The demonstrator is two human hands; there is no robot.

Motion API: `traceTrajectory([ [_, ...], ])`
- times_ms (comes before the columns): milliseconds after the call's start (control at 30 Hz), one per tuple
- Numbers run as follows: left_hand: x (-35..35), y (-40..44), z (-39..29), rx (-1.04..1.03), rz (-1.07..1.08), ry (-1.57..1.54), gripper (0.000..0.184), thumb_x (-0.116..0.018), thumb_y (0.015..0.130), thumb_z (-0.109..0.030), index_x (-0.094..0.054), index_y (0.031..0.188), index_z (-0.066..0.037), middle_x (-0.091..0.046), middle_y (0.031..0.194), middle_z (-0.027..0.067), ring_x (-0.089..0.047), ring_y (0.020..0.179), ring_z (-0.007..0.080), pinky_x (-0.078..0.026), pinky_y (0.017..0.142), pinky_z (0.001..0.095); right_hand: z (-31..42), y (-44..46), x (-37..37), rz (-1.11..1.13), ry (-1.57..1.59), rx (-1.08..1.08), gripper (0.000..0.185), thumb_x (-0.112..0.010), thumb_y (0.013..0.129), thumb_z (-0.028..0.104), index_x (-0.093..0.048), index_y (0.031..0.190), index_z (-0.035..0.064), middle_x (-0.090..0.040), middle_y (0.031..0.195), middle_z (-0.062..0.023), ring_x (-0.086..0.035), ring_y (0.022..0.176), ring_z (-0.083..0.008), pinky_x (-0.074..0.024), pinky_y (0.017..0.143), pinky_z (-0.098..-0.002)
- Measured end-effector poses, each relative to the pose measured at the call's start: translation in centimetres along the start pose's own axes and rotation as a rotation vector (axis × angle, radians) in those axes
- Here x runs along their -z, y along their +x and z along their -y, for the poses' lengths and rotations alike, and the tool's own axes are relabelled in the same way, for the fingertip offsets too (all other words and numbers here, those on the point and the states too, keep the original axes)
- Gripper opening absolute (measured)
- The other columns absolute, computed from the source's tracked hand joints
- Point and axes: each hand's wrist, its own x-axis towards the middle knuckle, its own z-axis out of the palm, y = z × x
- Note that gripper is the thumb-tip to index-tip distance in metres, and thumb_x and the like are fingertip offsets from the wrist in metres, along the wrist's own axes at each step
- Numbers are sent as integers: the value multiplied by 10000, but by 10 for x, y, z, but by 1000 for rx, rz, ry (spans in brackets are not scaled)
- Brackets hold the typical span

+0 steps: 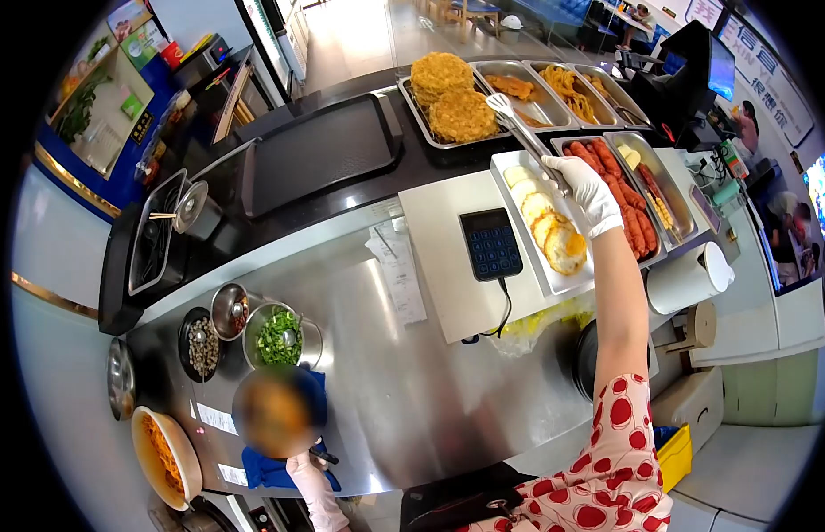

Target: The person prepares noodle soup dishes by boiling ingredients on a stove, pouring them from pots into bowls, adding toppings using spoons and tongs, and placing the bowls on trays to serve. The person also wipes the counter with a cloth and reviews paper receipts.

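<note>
My right hand (588,191), in a white glove, is closed around metal tongs (525,140). Their tips lie by the golden fried patties (463,115) piled in a metal tray at the back. Below that hand a white tray (572,273) holds fried eggs (554,239), and sausages (627,197) fill the pan to its right. At the lower left, my left hand (303,465) is closed at a black handle (324,455). Beside it is a round, blurred thing (275,412) with an orange middle, over a blue cloth (266,468); its kind cannot be made out.
Chopped greens (278,337) fill a metal pot on the steel counter (386,381). A bowl of orange shreds (169,457) stands at the left. A phone-like keypad device (490,244) with a cable lies on a white board. A black griddle tray (319,155) is behind.
</note>
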Motion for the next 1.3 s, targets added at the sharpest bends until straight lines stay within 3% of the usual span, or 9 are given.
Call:
traceTrajectory([
  [133,-4,0,-1,-21,0,49,186,-510,945,-179,-637,859,-75,-677,831,30,-425,488,35,-313,431,181,1,-4,-11,37,116,9,161,-583,914,205,-641,867,62,-575,657,32,-474,499,-52,-334,444,-190],
  [367,-6,2,1,2,11,41,185,-512,945,-176,-639,860,-71,-676,836,28,-417,492,34,-315,440,182,-18,37,-31,-133,-322,160,271,-627,883,227,-672,1023,0,-614,711,-2,-520,560,-91,-412,532,-243],
  [500,-7,0,-2,2,11,69,187,-508,948,-173,-635,861,-68,-677,844,33,-428,505,36,-325,448,183,-26,44,-32,-226,-555,262,310,-657,852,230,-669,1040,-17,-672,764,-105,-611,683,-166,-481,662,-306],
  [533,-7,1,-1,-1,10,70,188,-506,949,-172,-634,863,-66,-677,845,34,-431,508,37,-328,450,184,-31,45,-33,-268,-564,317,313,-659,847,233,-662,1031,-20,-694,856,-174,-665,808,-252,-492,754,-338],
  [667,-5,2,-3,4,6,60,195,-500,953,-171,-637,878,-55,-678,856,42,-441,509,42,-342,448,192,-21,31,-42,-317,-682,450,323,-658,845,232,-652,1038,-25,-679,965,-211,-659,914,-326,-489,805,-356],
  [1033,12,5,-2,-19,41,53,199,-491,959,-165,-647,881,-68,-681,849,42,-441,500,39,-344,443,184,2,35,-53,-420,-714,574,459,-685,813,256,-614,1125,-73,-664,1010,-248,-655,961,-337,-489,855,-364],
  [1133,15,6,-1,-18,48,49,200,-490,959,-165,-645,875,-71,-681,839,38,-441,502,38,-342,443,186,-2,37,-57,-479,-714,629,395,-667,817,263,-641,1067,-42,-666,984,-239,-648,935,-364,-495,834,-396],
  [1233,14,7,-3,-14,63,55,197,-490,959,-163,-643,875,-72,-679,832,34,-445,510,39,-343,446,189,20,12,-76,-484,-962,499,325,-640,823,272,-650,994,-4,-660,961,-230,-630,916,-394,-496,813,-439],
  [1300,13,8,-3,-37,76,49,194,-489,958,-158,-640,874,-71,-678,831,33,-449,515,40,-344,447,191,13,11,-88,-544,-1071,552,256,-620,829,274,-616,926,36,-658,884,-200,-640,827,-390,-506,755,-474],
])
